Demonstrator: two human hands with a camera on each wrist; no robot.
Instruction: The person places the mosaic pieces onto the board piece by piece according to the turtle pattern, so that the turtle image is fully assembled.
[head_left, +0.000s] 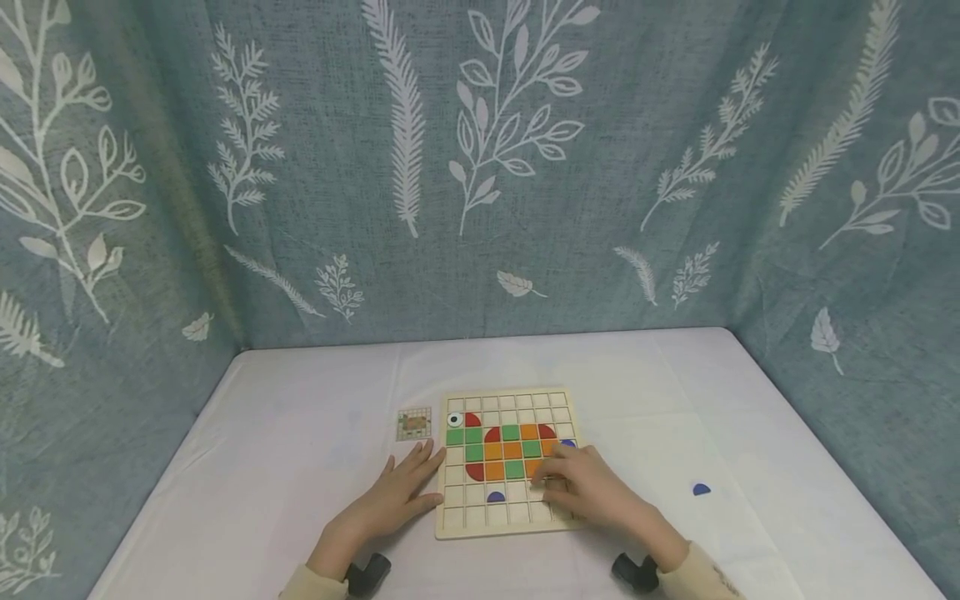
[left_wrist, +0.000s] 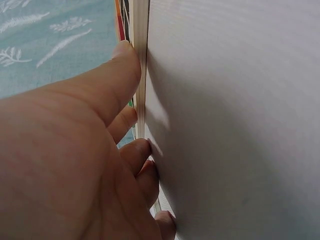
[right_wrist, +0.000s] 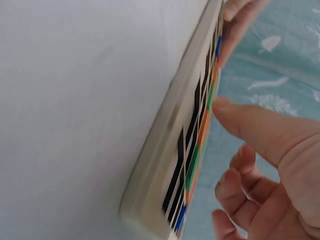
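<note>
A wooden grid board (head_left: 452, 522) lies on the table, with red, green, orange and blue pieces in its squares. A round black-and-white eye piece (head_left: 454, 419) sits at its upper left. My left hand (head_left: 400, 492) rests along the board's left edge, fingers spread and fairly straight; the left wrist view shows the thumb (left_wrist: 120, 70) against that edge. My right hand (head_left: 592, 483) is over the board's right side, covering some squares. In the right wrist view its thumb (right_wrist: 250, 120) reaches to the board, the other fingers are loosely bent, and no piece shows between them.
A small picture card (head_left: 414, 423) lies left of the board, near the left fingertips. One blue half-round piece (head_left: 701, 489) is on the white table (head_left: 300, 450) to the right. Patterned blue-green cloth (head_left: 480, 275) hangs behind and at both sides.
</note>
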